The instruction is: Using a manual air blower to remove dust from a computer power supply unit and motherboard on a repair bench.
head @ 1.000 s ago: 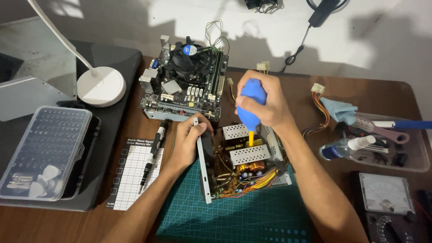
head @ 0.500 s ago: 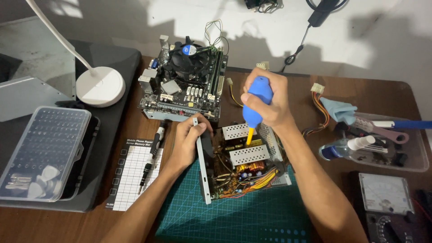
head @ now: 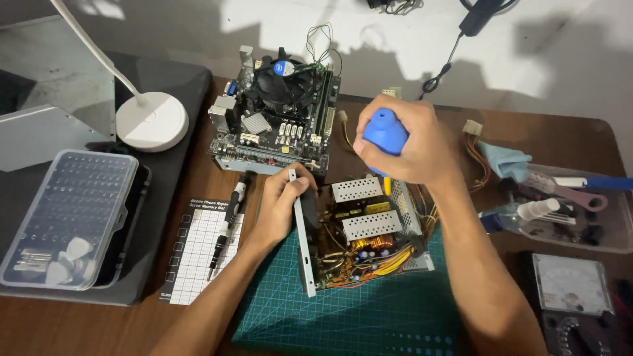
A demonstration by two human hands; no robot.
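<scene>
The power supply (head: 366,231), its cover off and its wires and coils bare, lies on a green cutting mat (head: 343,310) near the front edge of a brown wooden tabletop (head: 560,142) that stands against a pale wall. At the left edge a clear box of screwdriver bits (head: 62,217) rests on a dark pad beside a white lamp base (head: 151,120). Next come a gridded white screw mat (head: 201,254) with a screwdriver (head: 227,221) across it, and a circuit board with a fan (head: 277,112) toward the back edge. The left hand (head: 283,201) has its fingers clamped on the power supply's left wall. The right hand (head: 412,142) squeezes a blue air blower (head: 384,135) just above it, hiding the far corner. At the right edge sit a clear tray of tools (head: 593,211) and a meter (head: 573,290).
</scene>
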